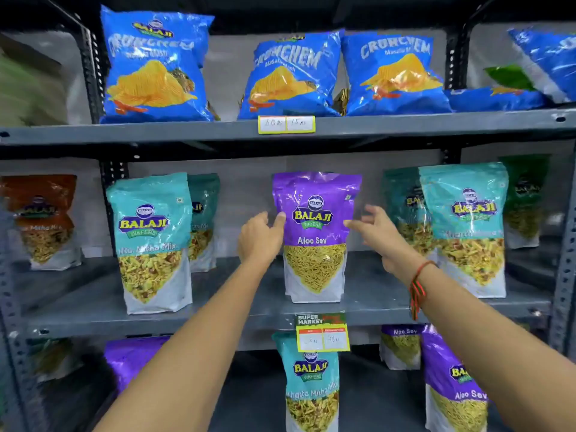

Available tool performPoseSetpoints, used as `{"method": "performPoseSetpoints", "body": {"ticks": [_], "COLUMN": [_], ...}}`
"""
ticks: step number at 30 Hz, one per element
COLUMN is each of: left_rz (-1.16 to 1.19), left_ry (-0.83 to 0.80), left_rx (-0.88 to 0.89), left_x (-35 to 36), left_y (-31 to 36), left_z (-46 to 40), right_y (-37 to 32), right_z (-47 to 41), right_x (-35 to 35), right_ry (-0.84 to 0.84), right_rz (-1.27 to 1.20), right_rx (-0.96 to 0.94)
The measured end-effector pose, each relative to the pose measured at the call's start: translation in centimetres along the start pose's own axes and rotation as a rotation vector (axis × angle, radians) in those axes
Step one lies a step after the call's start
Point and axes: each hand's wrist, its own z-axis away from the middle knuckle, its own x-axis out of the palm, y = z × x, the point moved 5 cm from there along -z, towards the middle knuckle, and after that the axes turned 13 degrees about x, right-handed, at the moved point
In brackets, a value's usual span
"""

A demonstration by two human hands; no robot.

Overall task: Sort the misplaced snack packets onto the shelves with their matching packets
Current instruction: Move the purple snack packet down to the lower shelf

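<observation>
A purple Aloo Sev packet stands upright in the middle of the middle shelf, between teal Khatta Mitha Mix packets. My left hand is at the purple packet's left edge, with the thumb tip touching its front. At the right edge, my right hand has its fingers spread, and the thumb tip just reaches the packet. Neither hand closes round it. On the shelf below, a teal packet stands among purple Aloo Sev packets.
Blue Crunchem chip bags line the top shelf, with a price label on its edge. More teal packets stand at the middle right. Another price tag hangs on the middle shelf's edge. Grey steel uprights frame both sides.
</observation>
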Motion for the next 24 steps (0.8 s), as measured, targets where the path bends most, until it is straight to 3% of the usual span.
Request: {"method": "performPoseSetpoints", "body": {"ticks": [4,13,17,24], "left_rz": [0.006,0.053,0.077,0.087], "left_ry": [-0.036,0.203,0.276,0.466], "left_rx": [-0.074,-0.069,-0.056,0.017], "left_x": [3.2,4.0,2.4,-4.7], "left_y": [-1.7,-1.6,-1.3,1.0], "left_z": [0.2,0.7,1.7,5.6], "right_y": [3.2,4.2,3.3,-0.5], "right_z": [-2.1,-4.2,-3.0,5.5], "right_x": [2.5,2.9,2.8,4.3], "right_ry": [-0.127,0.104,0.141,0.013], "right_rz": [0.015,-0.169,-0.135,-0.22], "right_rx": [0.099,0.008,-0.064,-0.14]}}
